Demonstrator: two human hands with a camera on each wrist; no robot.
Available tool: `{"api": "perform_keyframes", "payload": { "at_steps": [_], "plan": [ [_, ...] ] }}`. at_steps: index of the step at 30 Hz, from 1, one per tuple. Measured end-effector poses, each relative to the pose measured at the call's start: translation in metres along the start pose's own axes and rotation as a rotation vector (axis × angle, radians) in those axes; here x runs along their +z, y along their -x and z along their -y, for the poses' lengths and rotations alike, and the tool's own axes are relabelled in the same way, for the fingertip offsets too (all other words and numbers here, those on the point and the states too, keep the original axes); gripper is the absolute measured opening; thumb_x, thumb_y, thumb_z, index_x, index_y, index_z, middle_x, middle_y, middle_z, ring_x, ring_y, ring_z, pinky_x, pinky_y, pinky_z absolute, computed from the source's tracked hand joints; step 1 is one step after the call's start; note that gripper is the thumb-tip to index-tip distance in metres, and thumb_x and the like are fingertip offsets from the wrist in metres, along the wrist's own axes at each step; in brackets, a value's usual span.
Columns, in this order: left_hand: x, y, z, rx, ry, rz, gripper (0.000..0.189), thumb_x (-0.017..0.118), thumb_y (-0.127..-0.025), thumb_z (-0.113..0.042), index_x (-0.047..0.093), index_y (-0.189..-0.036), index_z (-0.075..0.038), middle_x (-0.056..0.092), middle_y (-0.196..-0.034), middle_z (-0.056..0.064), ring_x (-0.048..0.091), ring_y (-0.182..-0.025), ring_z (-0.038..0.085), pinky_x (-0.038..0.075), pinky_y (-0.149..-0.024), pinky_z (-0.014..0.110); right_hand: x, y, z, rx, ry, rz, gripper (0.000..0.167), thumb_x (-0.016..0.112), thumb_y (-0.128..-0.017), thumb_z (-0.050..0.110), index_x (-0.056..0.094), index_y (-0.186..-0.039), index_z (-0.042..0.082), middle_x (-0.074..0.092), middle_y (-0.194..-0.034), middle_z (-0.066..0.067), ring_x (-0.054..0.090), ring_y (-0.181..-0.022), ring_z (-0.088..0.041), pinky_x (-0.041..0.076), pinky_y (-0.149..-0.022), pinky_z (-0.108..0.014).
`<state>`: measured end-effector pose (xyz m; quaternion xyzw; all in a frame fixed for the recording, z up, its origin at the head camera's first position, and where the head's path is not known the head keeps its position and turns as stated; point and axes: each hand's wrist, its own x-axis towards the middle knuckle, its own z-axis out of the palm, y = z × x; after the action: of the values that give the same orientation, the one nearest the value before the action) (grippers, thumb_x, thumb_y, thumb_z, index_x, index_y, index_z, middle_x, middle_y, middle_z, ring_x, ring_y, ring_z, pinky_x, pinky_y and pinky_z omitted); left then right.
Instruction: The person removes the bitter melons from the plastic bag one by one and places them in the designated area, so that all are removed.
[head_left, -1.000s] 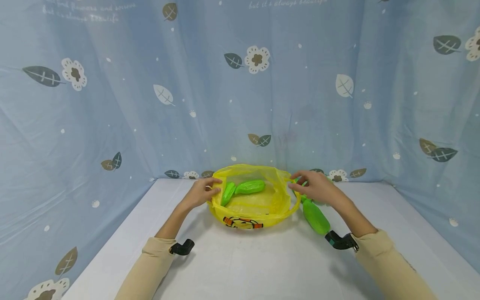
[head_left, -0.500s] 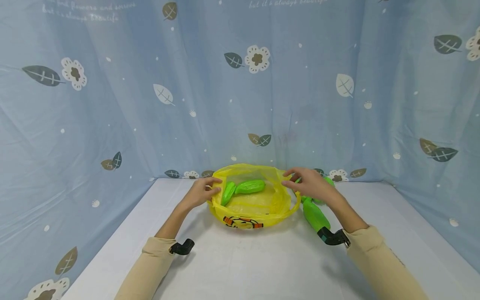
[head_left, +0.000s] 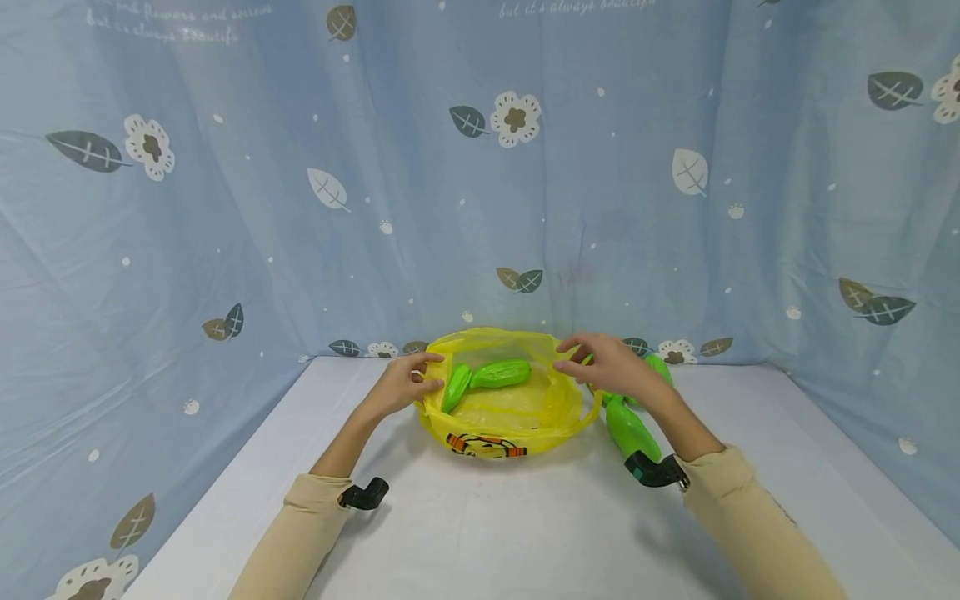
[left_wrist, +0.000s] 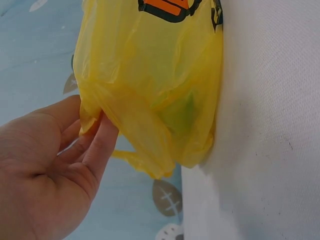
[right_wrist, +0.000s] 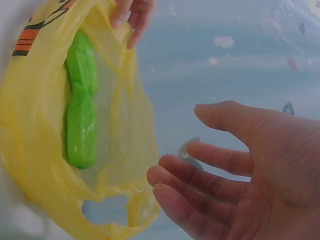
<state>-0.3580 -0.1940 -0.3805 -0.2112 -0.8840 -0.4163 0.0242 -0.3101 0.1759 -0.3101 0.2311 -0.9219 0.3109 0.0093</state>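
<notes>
- The yellow plastic bag sits with its mouth wide, between the two hands; its left edge lies within the left fingers' grasp, its right edge just beside the right fingertips.
- Inside the bag lie two green vegetables: one lengthwise toward the back, one slanted by the left wall, their ends meeting.
- At the bag's left edge, the left hand pinches the thin film between thumb and fingers.
- At the bag's right edge, the right hand holds nothing; thumb and forefinger stand apart, the other fingers loosely bent. Whether a fingertip touches the film, I cannot tell.
- The bag's right handle loops out below the right hand.
- Right of the bag, another green vegetable lies on the white table; more green behind it is partly hidden by the right hand and forearm.
- Behind the bag hangs a blue curtain printed with leaves and flowers.
</notes>
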Motion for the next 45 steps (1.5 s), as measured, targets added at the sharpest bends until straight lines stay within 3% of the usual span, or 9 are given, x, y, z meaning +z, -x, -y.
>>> {"api": "perform_keyframes", "payload": {
  "at_steps": [7,13,22,35,45],
  "plan": [
    [-0.001,-0.001,0.001,0.016,-0.006,0.002,0.048,0.073,-0.090,-0.019,0.059,-0.135,-0.010,0.058,-0.109,0.017,0.064,-0.080,0.018,0.058,-0.063,0.029,0.003,-0.004,0.006,-0.004,-0.008,0.024,0.040,0.063,-0.096,0.035,0.060,-0.127,0.009,0.071,-0.106,-0.015,0.068,-0.078,-0.021,0.058,-0.060,-0.031],
    [-0.001,-0.001,0.000,0.020,0.012,0.006,0.049,0.073,-0.089,-0.018,0.058,-0.135,-0.008,0.056,-0.105,0.016,0.060,-0.071,0.015,0.058,-0.061,0.029,0.007,-0.010,0.009,-0.007,-0.039,0.055,0.043,0.065,-0.095,0.037,0.061,-0.126,0.009,0.071,-0.105,-0.014,0.069,-0.085,-0.031,0.061,-0.065,-0.036],
    [-0.001,-0.001,0.000,0.012,0.011,0.007,0.049,0.073,-0.089,-0.018,0.058,-0.135,-0.008,0.058,-0.107,0.016,0.062,-0.075,0.015,0.059,-0.063,0.029,0.020,-0.018,0.011,-0.082,-0.025,0.098,0.038,0.063,-0.096,0.029,0.060,-0.126,0.005,0.072,-0.098,-0.011,0.065,-0.070,-0.013,0.059,-0.060,-0.029],
    [0.000,-0.001,0.001,0.021,0.007,0.005,0.049,0.073,-0.089,-0.017,0.058,-0.135,-0.007,0.059,-0.106,0.016,0.064,-0.076,0.014,0.059,-0.062,0.028,0.035,-0.027,0.015,-0.057,-0.047,0.172,0.041,0.063,-0.096,0.033,0.059,-0.127,0.007,0.073,-0.104,-0.014,0.067,-0.069,-0.014,0.058,-0.060,-0.032],
    [0.000,0.000,0.002,0.051,-0.013,0.002,0.049,0.073,-0.089,-0.019,0.059,-0.135,-0.006,0.060,-0.106,0.016,0.063,-0.074,0.014,0.057,-0.061,0.027,0.046,-0.029,0.022,-0.025,-0.034,0.212,0.042,0.065,-0.095,0.033,0.060,-0.126,0.006,0.073,-0.102,-0.015,0.070,-0.080,-0.032,0.059,-0.061,-0.034]
  ]
}}
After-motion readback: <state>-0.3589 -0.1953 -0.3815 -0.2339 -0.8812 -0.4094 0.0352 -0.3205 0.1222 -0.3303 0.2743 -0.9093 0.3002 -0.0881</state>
